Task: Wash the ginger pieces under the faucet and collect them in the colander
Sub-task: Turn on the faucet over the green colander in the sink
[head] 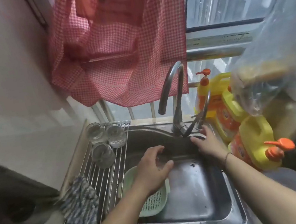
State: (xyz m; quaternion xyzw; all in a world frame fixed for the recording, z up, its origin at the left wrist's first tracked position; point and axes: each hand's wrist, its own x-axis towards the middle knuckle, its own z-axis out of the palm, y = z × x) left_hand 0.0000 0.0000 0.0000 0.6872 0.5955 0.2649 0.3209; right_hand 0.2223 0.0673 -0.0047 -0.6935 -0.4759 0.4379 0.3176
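A light green colander (pixel 152 202) lies in the left part of the steel sink (pixel 196 195). My left hand (pixel 153 167) hovers over the colander's far rim with its fingers curved and apart, and I see nothing in it. My right hand (pixel 206 141) is stretched out flat at the base of the faucet (pixel 172 97), its fingertips right by the lever (pixel 192 126). No water is visible at the spout. A clear plastic bag (pixel 263 79) with blurred tan lumps inside hangs at the upper right. I see no loose ginger pieces in the sink.
A wire drying rack (pixel 103 176) with three upturned glasses (pixel 107 138) and a striped cloth (pixel 79 198) covers the sink's left side. Yellow detergent jugs (pixel 251 147) with orange pumps crowd the right counter. A red checked cloth (pixel 116 50) hangs above the faucet.
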